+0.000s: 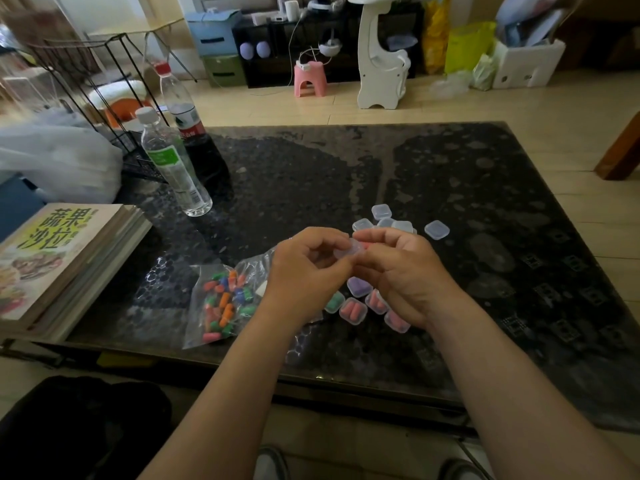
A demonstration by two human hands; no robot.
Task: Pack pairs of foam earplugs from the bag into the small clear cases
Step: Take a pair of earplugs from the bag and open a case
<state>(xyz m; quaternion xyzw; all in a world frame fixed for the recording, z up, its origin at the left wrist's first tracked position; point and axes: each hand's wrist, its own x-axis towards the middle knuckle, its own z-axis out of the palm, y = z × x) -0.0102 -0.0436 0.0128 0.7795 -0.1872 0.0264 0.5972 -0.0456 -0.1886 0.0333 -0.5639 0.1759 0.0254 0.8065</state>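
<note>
One dark patterned table (450, 174) carries everything, with a stack of books (62, 258) at nine o'clock from the hands and two water bottles (171, 168) at ten o'clock, well apart from the work. The bag (225, 303) of mixed-colour foam earplugs lies slumped at eight o'clock, just beside the left wrist, probably kept there so that a short reach fetches the next pair. The left hand (304, 271) and right hand (405, 271) meet above the table's middle, fingers curled, each pinching a side of one small clear case (348, 251); a sliver of pink shows at its right edge, so I judge a pair is being seated or the lid pressed down, though which I cannot tell. Filled cases (360, 303) sit at five o'clock under the right palm, empty cases (398, 223) at one o'clock, the two lots seemingly kept apart to avoid mixing.
</note>
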